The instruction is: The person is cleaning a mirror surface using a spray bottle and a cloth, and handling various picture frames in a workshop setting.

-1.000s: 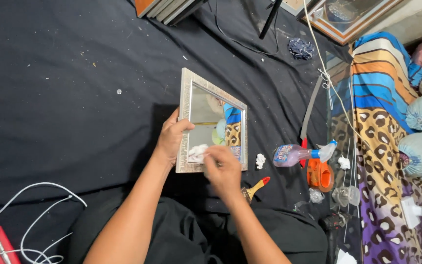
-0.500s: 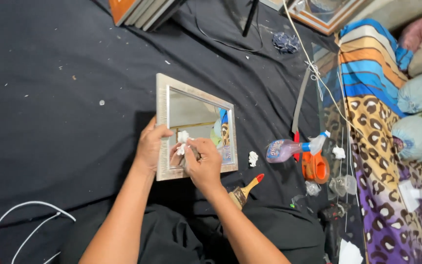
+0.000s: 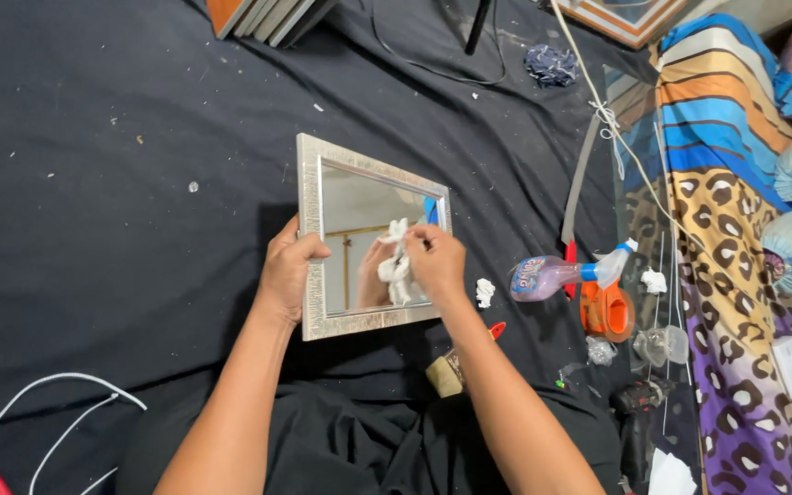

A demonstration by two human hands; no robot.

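— What is covering the floor here?
— A black cloth (image 3: pixel 93 229) is lying under everything, and the silver-framed mirror (image 3: pixel 359 211) is sitting in its middle.
— What are the hands doing?
— The left hand (image 3: pixel 288 269) is gripping the mirror's left frame edge. The right hand (image 3: pixel 434 261) is pinching a crumpled white tissue (image 3: pixel 398 270) against the glass.
— Anything beside the mirror?
— A spray bottle (image 3: pixel 556 273) is lying to its right, with orange tape (image 3: pixel 607 312) just beyond, and a brush (image 3: pixel 456 367) is lying below the mirror's lower right corner.

My right hand (image 3: pixel 434 261) hides part of the mirror (image 3: pixel 359 240) glass. My arm covers the paintbrush (image 3: pixel 456 365) middle. Stacked frames (image 3: pixel 268 14) cut off at top edge.
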